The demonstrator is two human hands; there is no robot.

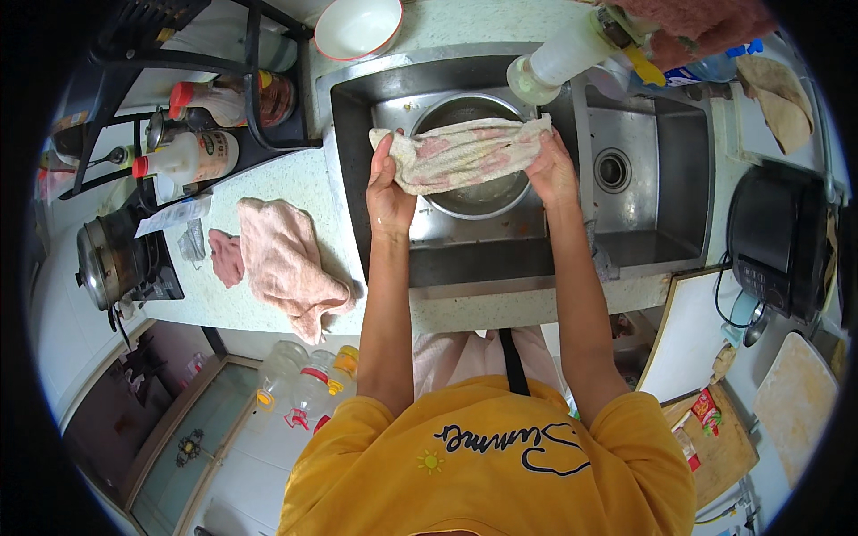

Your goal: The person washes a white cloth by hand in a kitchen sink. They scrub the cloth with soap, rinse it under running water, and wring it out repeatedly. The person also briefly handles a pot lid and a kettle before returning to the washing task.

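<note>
A damp-looking white and pink cloth (469,153) is stretched between my two hands above the left sink basin (482,258). My left hand (389,194) grips its left end, and my right hand (555,167) grips the gathered right end. Beneath the cloth, a round metal bowl (479,206) sits in the basin, partly hidden by the cloth. A faucet with a pale plastic fitting (570,50) reaches over the basin's back right. On the counter to the left lie a pink towel (281,261) and a small darker pink cloth (226,258).
A white bowl with a red rim (358,28) stands behind the basin. At the left are a black rack (251,74) with bottles and a metal pot (110,258). The right basin (620,208) adjoins the left one; a black appliance (771,234) stands far right.
</note>
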